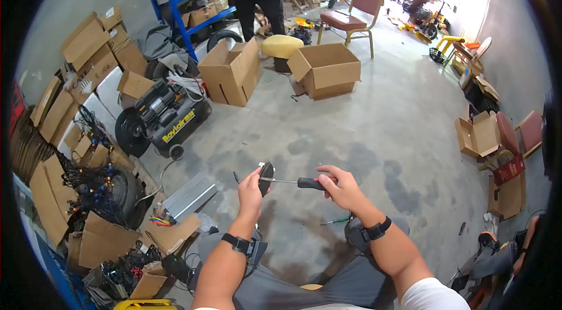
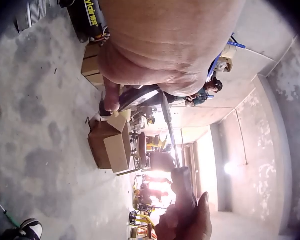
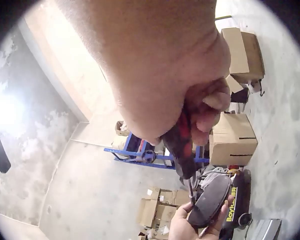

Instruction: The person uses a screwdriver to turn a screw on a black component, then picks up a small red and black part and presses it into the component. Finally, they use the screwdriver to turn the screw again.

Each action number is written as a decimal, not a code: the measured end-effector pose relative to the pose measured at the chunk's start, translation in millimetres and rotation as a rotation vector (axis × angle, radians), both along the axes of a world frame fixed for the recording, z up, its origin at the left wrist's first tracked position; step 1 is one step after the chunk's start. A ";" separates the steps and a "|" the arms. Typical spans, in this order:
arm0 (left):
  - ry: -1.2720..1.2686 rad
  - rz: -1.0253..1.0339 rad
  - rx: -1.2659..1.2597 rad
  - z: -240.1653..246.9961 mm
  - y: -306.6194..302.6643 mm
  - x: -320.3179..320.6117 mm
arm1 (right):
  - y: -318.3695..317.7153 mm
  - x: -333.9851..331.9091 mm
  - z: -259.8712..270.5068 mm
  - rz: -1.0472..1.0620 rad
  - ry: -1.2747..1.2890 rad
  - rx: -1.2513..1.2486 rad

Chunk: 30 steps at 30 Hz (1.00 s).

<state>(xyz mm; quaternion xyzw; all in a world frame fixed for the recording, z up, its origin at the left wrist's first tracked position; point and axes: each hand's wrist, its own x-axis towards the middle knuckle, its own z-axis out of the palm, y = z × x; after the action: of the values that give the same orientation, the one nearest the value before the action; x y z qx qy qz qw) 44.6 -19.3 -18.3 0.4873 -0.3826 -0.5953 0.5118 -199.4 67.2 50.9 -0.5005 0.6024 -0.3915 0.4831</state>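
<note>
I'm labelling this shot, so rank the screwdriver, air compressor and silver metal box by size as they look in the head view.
Largest to smallest:
1. Air compressor
2. Silver metal box
3. Screwdriver

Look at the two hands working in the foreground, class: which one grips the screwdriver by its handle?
The right hand, which is curled round the screwdriver handle. The left hand instead holds a dark oval part.

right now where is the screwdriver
In the head view, the screwdriver is just below centre, in the right hand, pointing at the dark part in the left hand.
</note>
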 end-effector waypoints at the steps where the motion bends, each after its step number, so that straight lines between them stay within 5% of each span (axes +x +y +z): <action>1: -0.001 0.012 0.001 -4.0 -1.1 -0.7 | 0.1 1.2 -2.6 -0.012 0.067 -0.131; 5: 0.006 -0.008 0.051 -10.1 -2.3 0.1 | 1.0 2.8 8.5 0.066 0.198 -0.395; 12: 0.007 -0.012 0.065 -11.2 -4.2 -1.6 | -2.7 -0.6 0.5 0.064 0.199 -0.366; 14: 0.000 -0.051 0.103 -11.0 -3.1 -5.6 | -4.0 -3.4 4.3 -0.007 -0.058 -0.043; 24: 0.004 -0.107 0.014 -5.4 -2.0 -52.5 | 6.2 -36.0 -0.7 -0.195 -0.091 -0.179; 30: 0.043 -0.019 -0.056 0.3 -9.0 -34.7 | -1.0 -21.8 7.7 -0.111 0.041 -0.269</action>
<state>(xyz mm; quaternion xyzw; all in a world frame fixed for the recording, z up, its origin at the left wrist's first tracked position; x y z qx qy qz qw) 9.9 -28.3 -18.0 0.4562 -0.3924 -0.5997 0.5276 -221.2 66.2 58.6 -0.5345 0.5809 -0.4845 0.3770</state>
